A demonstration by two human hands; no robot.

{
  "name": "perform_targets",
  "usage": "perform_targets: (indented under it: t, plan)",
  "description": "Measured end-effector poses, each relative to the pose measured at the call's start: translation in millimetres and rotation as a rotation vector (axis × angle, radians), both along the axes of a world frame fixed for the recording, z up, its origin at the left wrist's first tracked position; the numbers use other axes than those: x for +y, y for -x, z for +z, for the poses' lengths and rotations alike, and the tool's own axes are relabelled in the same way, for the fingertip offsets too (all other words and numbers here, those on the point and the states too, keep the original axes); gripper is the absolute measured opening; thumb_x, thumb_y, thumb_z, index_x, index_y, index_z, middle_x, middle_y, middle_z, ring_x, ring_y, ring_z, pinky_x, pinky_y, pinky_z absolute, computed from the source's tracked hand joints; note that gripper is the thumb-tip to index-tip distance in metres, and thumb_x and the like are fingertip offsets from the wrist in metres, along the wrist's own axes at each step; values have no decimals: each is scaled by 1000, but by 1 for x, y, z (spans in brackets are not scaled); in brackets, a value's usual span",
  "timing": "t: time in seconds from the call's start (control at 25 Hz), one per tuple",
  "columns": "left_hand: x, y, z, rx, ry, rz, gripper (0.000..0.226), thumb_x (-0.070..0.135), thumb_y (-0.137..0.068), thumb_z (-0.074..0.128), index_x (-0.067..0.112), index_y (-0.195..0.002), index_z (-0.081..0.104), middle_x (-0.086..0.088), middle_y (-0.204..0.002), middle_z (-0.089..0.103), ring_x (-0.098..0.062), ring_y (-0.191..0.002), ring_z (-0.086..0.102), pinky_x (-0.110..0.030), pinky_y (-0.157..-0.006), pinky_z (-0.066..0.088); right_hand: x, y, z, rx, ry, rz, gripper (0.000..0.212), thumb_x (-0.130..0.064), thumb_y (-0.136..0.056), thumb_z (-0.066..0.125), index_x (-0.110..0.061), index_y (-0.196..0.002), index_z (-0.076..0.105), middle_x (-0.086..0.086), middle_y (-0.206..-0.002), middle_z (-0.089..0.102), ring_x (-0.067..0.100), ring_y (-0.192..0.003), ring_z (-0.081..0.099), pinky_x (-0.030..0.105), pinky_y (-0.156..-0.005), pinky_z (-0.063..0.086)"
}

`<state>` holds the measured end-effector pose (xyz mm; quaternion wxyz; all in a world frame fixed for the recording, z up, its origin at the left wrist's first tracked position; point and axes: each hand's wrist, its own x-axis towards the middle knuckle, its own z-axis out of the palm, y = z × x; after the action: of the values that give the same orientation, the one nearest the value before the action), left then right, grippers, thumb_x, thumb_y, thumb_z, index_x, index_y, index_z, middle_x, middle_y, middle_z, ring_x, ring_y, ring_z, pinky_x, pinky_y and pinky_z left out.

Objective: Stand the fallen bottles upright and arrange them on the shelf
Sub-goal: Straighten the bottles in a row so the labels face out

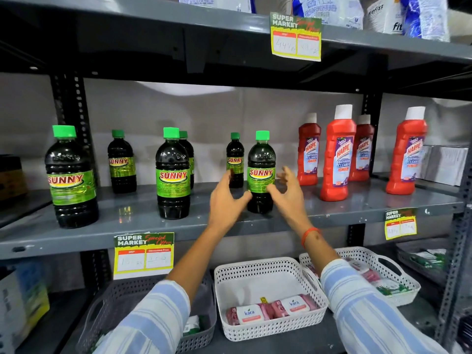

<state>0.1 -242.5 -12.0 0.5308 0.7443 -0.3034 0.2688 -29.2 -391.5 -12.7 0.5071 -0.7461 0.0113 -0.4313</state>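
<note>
While both hands flank the front Sunny bottle (pixel 261 172), nothing is actually gripped: the left hand (pixel 226 198) has fingers spread with the thumb at the bottle's lower flank, the right hand (pixel 288 190) is open and curled just beside the label, and whether either one touches the plastic cannot be told through the blur.

Item: front Sunny bottle, green cap, dark liquid. Upright on the grey shelf (pixel 127 226), right of centre, near the front edge.

Item: small Sunny bottle (pixel 235 160), directly behind it, upright. Risk: a push from the left fingers would likely knock it back against the wall.

Item: further Sunny bottles, upright: a large one at far left (pixel 70 177), one set back (pixel 122 163), a pair at centre (pixel 173 175). Spacing uneven; depth staggered. None seen lying down.

Item: four red Harpic bottles (pixel 337 154), upright at right. The nearest stands just past the right hand; an elbow swing or wide withdrawal could tip it, being tall and narrow at the base.

Item: front edge of shelf. Risk: sliding the bottle forward on the glossy surface may carry it over onto the white basket (pixel 270 328) below.

Judgement: the standing-up looks done; aligning remains.
</note>
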Motion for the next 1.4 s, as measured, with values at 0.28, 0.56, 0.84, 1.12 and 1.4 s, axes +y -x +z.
perform_targets:
  t: [0.28,0.56,0.84,1.12,1.4]
  plan:
    - [96,8,-10,-342,51,614,90,45,-84,58,5,-145,7,-17,-154,20,-27,-141,20,-38,-113,19,105,-4,2,-278,360,47,48,-18,-78,62,-9,-124,54,7,-117,50,12,-100,51,31,-94,49]
    - [142,-22,0,235,-80,-1,34,12,-81,70,1,-111,61,-15,-106,69,-20,-97,62,-33,-88,51,122,-35,1,357,182,430,41,-16,-80,65,-11,-121,59,8,-113,69,18,-99,62,26,-77,51]
    - [148,-25,-1,177,-102,227,42,29,-72,78,11,-108,63,-7,-103,72,-12,-82,60,-23,-74,45,140,-39,4,358,77,456,38,-20,-78,67,-16,-116,60,0,-99,67,18,-96,61,30,-83,50]
    - [146,-22,-1,172,-81,288,43,31,-71,78,10,-105,63,-10,-102,72,-13,-79,58,-24,-70,43,141,-36,4,359,125,452,41,-23,-82,67,-13,-121,59,0,-97,65,7,-80,58,20,-67,45]
    - [148,-19,-2,194,-75,276,44,32,-71,78,10,-105,63,-10,-102,72,-12,-77,60,-14,-60,44,144,-33,6,386,166,432,44,-22,-82,67,-11,-123,57,3,-103,66,13,-86,59,25,-72,48]
